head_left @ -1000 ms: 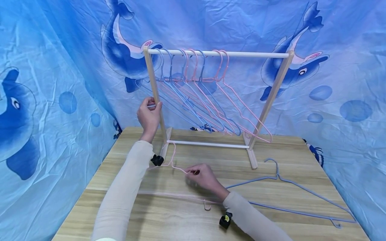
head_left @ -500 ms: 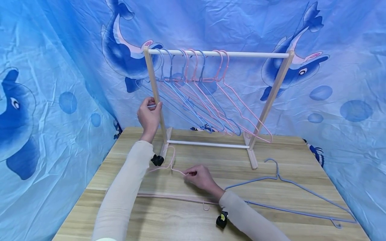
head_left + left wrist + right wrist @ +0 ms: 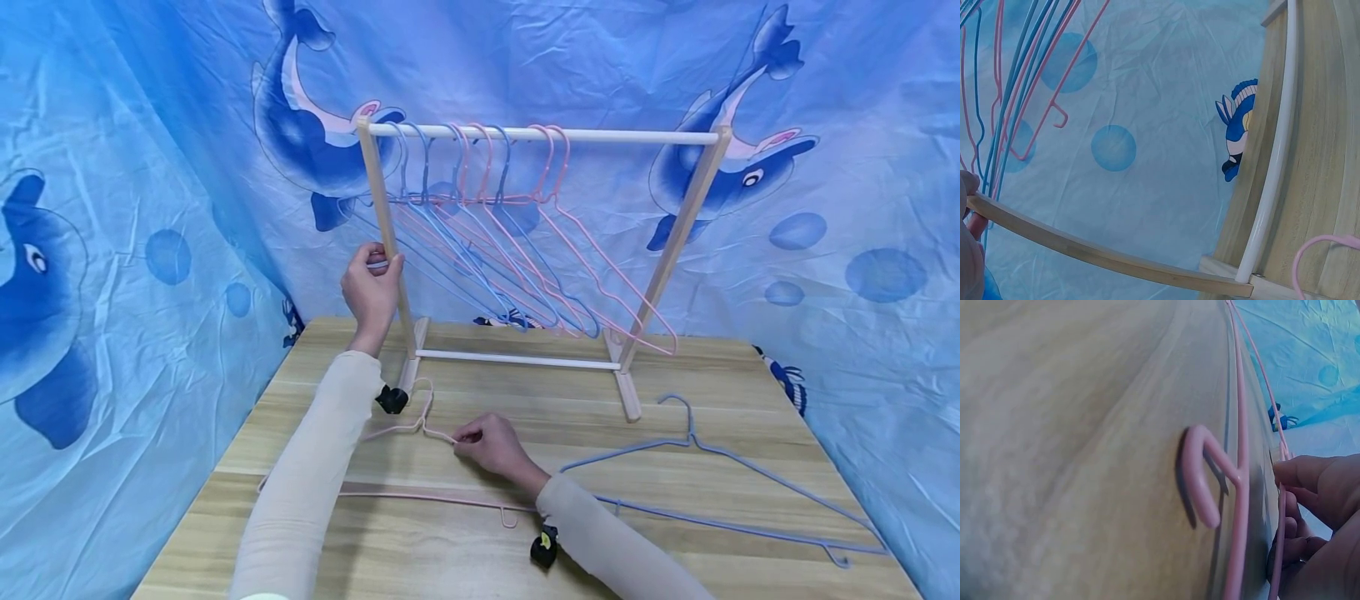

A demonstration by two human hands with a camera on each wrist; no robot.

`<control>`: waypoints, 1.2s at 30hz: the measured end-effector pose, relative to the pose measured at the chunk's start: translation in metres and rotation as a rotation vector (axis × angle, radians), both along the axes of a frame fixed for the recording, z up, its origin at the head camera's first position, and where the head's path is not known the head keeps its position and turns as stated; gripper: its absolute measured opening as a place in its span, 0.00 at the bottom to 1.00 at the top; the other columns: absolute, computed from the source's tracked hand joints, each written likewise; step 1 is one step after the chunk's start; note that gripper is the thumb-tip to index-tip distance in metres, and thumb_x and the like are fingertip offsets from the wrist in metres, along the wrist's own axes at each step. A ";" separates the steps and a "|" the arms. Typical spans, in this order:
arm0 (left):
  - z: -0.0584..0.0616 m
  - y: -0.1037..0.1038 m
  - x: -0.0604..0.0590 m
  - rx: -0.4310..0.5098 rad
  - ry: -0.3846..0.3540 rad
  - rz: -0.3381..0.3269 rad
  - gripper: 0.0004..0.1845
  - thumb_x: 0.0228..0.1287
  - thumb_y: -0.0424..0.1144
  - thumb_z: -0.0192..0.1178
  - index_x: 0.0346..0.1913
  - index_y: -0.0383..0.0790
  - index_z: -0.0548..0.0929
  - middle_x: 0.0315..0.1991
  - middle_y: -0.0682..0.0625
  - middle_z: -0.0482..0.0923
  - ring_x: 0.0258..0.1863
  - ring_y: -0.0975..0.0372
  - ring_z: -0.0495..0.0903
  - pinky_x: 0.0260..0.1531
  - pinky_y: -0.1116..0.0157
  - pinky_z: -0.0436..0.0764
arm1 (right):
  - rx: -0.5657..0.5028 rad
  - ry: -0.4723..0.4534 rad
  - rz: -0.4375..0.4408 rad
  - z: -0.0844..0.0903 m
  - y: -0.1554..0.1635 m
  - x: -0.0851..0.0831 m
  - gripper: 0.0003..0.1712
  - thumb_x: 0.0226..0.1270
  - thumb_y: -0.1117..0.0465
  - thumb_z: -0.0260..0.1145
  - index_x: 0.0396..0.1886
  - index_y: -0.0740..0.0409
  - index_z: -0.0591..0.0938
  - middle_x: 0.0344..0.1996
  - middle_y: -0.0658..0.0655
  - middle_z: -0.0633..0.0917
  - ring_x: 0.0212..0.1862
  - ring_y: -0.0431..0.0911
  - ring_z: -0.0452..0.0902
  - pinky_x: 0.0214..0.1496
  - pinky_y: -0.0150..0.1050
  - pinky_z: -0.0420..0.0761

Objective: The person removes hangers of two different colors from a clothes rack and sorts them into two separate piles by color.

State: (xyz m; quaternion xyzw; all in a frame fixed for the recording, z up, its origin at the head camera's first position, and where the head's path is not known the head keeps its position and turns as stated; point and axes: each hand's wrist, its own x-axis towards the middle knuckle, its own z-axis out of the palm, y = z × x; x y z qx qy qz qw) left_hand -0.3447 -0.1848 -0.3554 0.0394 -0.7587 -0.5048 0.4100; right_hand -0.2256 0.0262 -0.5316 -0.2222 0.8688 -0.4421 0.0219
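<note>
The thin pink wire hanger [image 3: 420, 421] lies on the pale wood-grain desk [image 3: 705, 508], and a thin blue wire hanger [image 3: 720, 467] lies there too. The small light wooden rack with white round bars [image 3: 540, 133] carries pink and blue wire hangers [image 3: 495, 242] mixed together. The cloth backdrop [image 3: 127, 208] is bright blue, printed with dark blue dolphins and round bubbles. Both sleeves [image 3: 315, 467] are cream.

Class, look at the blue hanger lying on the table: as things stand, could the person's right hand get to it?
Probably yes. The blue hanger lies flat on the table beside the right forearm, nothing over it. But the right hand pinches the pink hanger, so it is occupied.
</note>
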 end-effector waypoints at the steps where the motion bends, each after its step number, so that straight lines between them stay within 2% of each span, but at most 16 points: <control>1: 0.000 0.000 0.000 -0.001 0.000 0.000 0.15 0.66 0.43 0.71 0.49 0.36 0.85 0.44 0.43 0.88 0.41 0.55 0.89 0.45 0.58 0.88 | 0.006 -0.001 -0.002 0.000 0.000 0.000 0.04 0.58 0.67 0.76 0.33 0.56 0.93 0.22 0.45 0.87 0.26 0.31 0.75 0.32 0.28 0.77; 12: 0.001 0.001 -0.001 0.002 -0.010 0.011 0.14 0.66 0.40 0.71 0.49 0.36 0.85 0.44 0.43 0.88 0.41 0.54 0.89 0.46 0.57 0.88 | 0.054 -0.003 0.004 0.000 0.001 -0.004 0.04 0.57 0.65 0.78 0.33 0.54 0.93 0.26 0.46 0.90 0.27 0.32 0.78 0.34 0.29 0.79; 20: 0.003 0.000 -0.001 -0.015 -0.003 0.011 0.16 0.66 0.44 0.70 0.49 0.36 0.85 0.44 0.43 0.88 0.40 0.54 0.89 0.45 0.58 0.88 | -0.085 -0.117 0.056 0.008 0.010 -0.002 0.12 0.63 0.57 0.76 0.44 0.56 0.92 0.32 0.47 0.90 0.33 0.35 0.81 0.36 0.31 0.82; 23: 0.003 -0.001 0.000 -0.015 -0.004 0.008 0.16 0.66 0.44 0.71 0.49 0.36 0.85 0.44 0.43 0.88 0.40 0.54 0.89 0.46 0.58 0.88 | -0.128 -0.155 0.079 0.015 0.018 0.003 0.16 0.65 0.54 0.75 0.48 0.57 0.91 0.34 0.47 0.88 0.35 0.37 0.81 0.34 0.33 0.83; 28: 0.003 -0.001 0.001 -0.015 -0.005 0.008 0.16 0.66 0.43 0.70 0.49 0.36 0.85 0.44 0.43 0.88 0.40 0.54 0.89 0.46 0.57 0.88 | -0.168 -0.158 0.095 0.032 0.036 0.017 0.20 0.65 0.52 0.75 0.53 0.57 0.89 0.39 0.49 0.89 0.40 0.40 0.83 0.42 0.34 0.85; 36: 0.001 0.000 0.000 0.005 -0.006 0.002 0.15 0.66 0.43 0.70 0.49 0.36 0.85 0.44 0.43 0.87 0.40 0.55 0.89 0.45 0.58 0.88 | -0.222 -0.139 0.025 0.064 0.084 0.035 0.19 0.68 0.51 0.72 0.55 0.51 0.88 0.45 0.53 0.90 0.46 0.43 0.84 0.48 0.35 0.85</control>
